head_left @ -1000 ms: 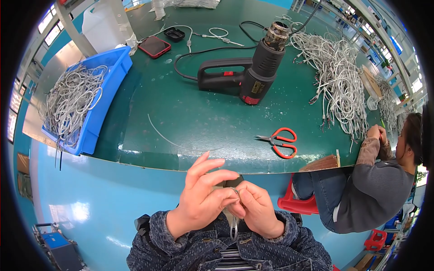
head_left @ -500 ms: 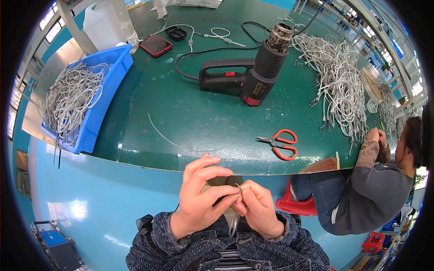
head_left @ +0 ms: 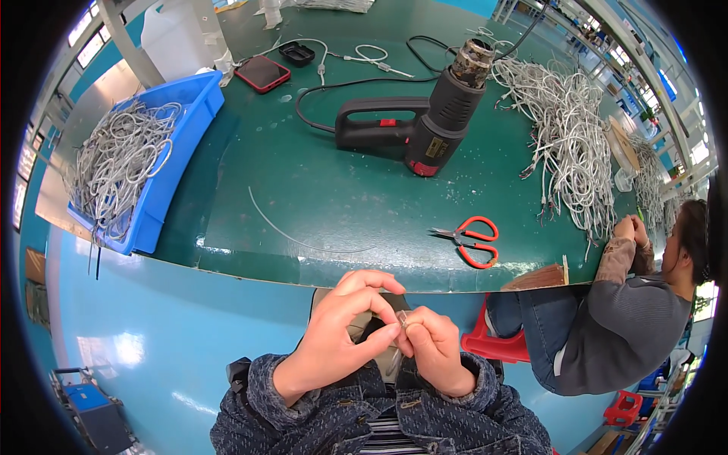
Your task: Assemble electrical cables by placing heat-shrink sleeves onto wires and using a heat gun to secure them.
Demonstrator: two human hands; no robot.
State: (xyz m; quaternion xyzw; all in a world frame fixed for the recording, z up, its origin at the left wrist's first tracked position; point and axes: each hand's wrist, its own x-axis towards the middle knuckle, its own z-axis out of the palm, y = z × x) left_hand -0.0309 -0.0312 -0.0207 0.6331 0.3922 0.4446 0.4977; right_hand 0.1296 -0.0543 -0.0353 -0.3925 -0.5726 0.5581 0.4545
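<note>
Below the front edge of the table, my two hands meet at the end of a thin grey-white cable [head_left: 403, 318]. My right hand [head_left: 437, 350] pinches it between thumb and curled fingers. The thumb and index fingertip of my left hand [head_left: 334, 338] close on the same end, while its other fingers arch above. The fingers mostly cover the cable tip, so its details are too small to make out. Red-handled scissors [head_left: 472, 241] lie on the table beyond my right hand. A thin, clear curved strand [head_left: 284, 241] lies beyond my left hand.
A black heat gun [head_left: 436, 125] stands on the green table [head_left: 227, 220]. A blue bin [head_left: 178, 167] of cables sits left, near a phone [head_left: 262, 73]. Cable bundles [head_left: 565, 144] pile up at the right, where a seated person [head_left: 626, 322] works. A brush [head_left: 537, 277] lies at the front edge.
My left hand has lowered its raised fingers and curled them more, its thumb and index now meeting at the cable end. My right hand has barely moved.
</note>
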